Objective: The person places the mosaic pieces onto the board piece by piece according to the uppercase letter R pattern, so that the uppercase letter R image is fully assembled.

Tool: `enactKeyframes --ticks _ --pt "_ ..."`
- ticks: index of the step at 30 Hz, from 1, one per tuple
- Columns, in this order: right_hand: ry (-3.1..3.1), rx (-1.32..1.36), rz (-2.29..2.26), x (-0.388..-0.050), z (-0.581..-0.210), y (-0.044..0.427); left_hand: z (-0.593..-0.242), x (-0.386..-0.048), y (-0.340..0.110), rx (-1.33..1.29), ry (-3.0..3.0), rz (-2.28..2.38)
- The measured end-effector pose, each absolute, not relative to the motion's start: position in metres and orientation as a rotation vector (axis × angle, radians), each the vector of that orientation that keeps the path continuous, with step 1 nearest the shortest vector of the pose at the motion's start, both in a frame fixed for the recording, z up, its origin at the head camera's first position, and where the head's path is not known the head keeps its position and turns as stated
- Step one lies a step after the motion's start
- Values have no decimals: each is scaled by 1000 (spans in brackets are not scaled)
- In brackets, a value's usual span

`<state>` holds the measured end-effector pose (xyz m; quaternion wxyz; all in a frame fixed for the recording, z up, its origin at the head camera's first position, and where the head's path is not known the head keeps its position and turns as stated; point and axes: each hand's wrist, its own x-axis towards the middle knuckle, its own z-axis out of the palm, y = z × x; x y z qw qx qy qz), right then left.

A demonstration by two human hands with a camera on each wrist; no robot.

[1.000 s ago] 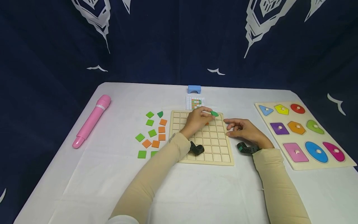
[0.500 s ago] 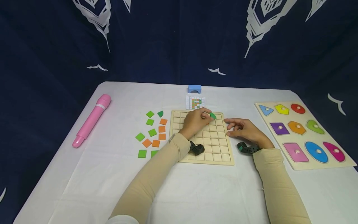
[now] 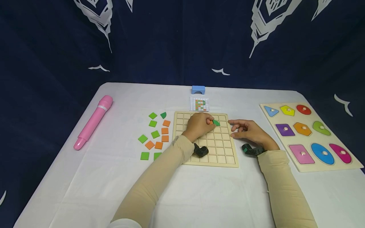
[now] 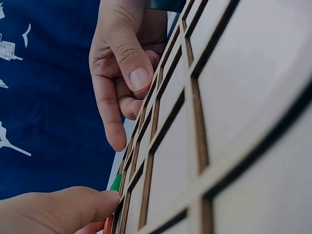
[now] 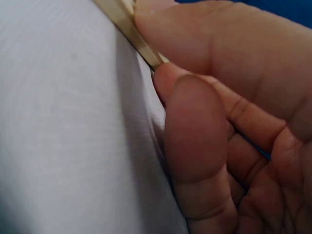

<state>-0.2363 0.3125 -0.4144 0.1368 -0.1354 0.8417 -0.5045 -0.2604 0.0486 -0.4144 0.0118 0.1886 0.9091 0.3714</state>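
My left hand (image 3: 199, 126) is over the upper part of a wooden grid board (image 3: 219, 160). Thumb and finger pinch a dark green tile (image 3: 216, 123) with a rounded edge, low against the squares; the left wrist view shows its green tip (image 4: 116, 182) past the thumb. Beside it an orange tile (image 3: 211, 122) sits on the grid, partly covered by the fingers. My right hand (image 3: 251, 132) rests at the board's right edge, index finger extended and thumb against the side. In the right wrist view, its fingertips touch the board's rim (image 5: 127, 24).
Loose light green tiles (image 3: 144, 155), orange tiles (image 3: 158, 145) and one dark green tile (image 3: 163, 115) lie left of the board. A pattern card (image 3: 199, 104) and blue block (image 3: 198, 90) stand behind. A pink stick (image 3: 94, 122) lies far left, a knobbed shape puzzle (image 3: 309, 139) right.
My left hand has brought the dark green tile down and slightly toward me, from above the board's top row to beside the orange tile. My right hand has stayed at the edge.
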Motion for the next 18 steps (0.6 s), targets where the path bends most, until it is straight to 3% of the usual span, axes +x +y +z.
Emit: enactKeyframes --ticks 18 --pt "2459 -394 -1442 -236 -414 311 -416 -261 50 594 2852 1135"
